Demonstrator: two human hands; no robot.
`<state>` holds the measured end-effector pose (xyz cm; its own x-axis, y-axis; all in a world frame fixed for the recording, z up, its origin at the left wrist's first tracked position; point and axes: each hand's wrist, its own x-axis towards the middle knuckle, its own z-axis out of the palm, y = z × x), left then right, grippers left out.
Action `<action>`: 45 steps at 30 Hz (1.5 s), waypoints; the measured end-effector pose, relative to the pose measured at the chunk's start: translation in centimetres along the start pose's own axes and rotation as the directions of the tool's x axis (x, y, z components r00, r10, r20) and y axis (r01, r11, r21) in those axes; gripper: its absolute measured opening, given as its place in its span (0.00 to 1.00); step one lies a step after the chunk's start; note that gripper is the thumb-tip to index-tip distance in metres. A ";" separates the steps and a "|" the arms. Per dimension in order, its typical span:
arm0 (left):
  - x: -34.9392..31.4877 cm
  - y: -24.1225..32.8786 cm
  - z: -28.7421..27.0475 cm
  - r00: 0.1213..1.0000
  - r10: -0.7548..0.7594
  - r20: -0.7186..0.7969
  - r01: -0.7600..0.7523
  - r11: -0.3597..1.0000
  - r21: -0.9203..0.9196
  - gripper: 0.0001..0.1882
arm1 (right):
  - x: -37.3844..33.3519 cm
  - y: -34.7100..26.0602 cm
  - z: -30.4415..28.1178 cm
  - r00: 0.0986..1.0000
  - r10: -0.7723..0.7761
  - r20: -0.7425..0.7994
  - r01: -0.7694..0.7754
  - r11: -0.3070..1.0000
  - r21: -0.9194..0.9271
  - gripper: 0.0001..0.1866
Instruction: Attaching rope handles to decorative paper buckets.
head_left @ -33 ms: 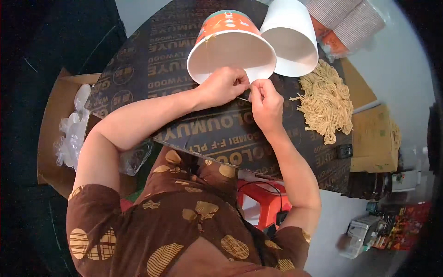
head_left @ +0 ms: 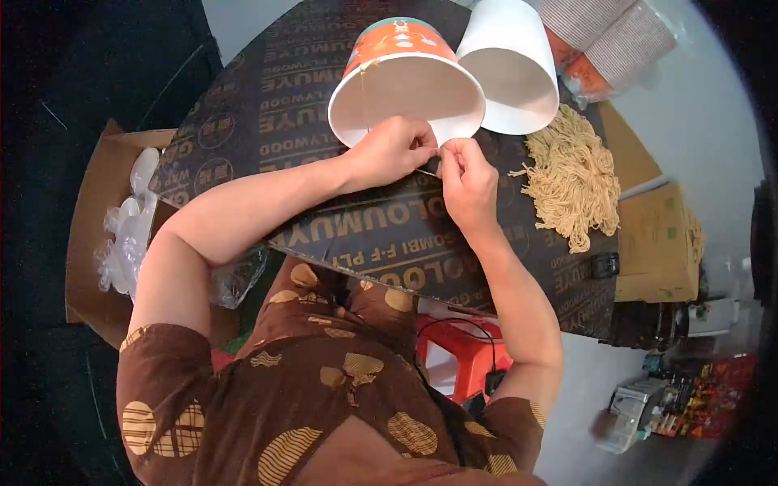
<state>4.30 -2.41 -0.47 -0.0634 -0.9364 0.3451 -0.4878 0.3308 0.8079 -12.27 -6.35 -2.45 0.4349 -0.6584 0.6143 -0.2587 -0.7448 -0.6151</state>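
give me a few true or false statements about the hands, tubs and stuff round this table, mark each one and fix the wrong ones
1. The left hand and right hand are close together, fingers pinched. True.
2. The white tub is left of the orange-patterned tub. False: it is on the right.
3. The orange-patterned tub's open mouth faces the person. True.
4. The pile of yellowish strands lies inside a tub. False: it lies on the table, to the right of the right hand.
5. The stool by the table is blue. False: it is red.
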 end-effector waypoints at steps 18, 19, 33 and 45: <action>0.1 -0.7 0.0 0.997 -0.056 -0.049 0.054 0.998 -0.039 0.06 | 0.7 -0.1 -1.0 0.969 -0.246 0.017 0.244 0.949 -0.200 0.05; 0.2 -0.6 0.0 0.997 -0.070 -0.042 0.068 0.997 -0.038 0.06 | 0.7 0.0 -1.1 0.963 -0.266 0.035 0.268 0.946 -0.184 0.06; -0.1 -0.9 0.0 1.000 -0.012 0.000 0.012 1.000 0.022 0.06 | 0.6 0.1 -0.8 0.964 -0.259 0.061 0.265 0.947 -0.180 0.08; -0.3 -1.2 0.2 0.996 0.086 -0.016 -0.085 0.995 0.046 0.03 | 0.5 -0.1 -0.4 0.980 -0.198 0.023 0.198 0.955 -0.220 0.06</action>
<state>4.74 -2.58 -1.63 -0.0915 -0.9026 0.4206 -0.5199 0.4035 0.7529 -12.42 -6.65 -1.92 0.4974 -0.4955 0.7121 -0.3509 -0.8656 -0.3572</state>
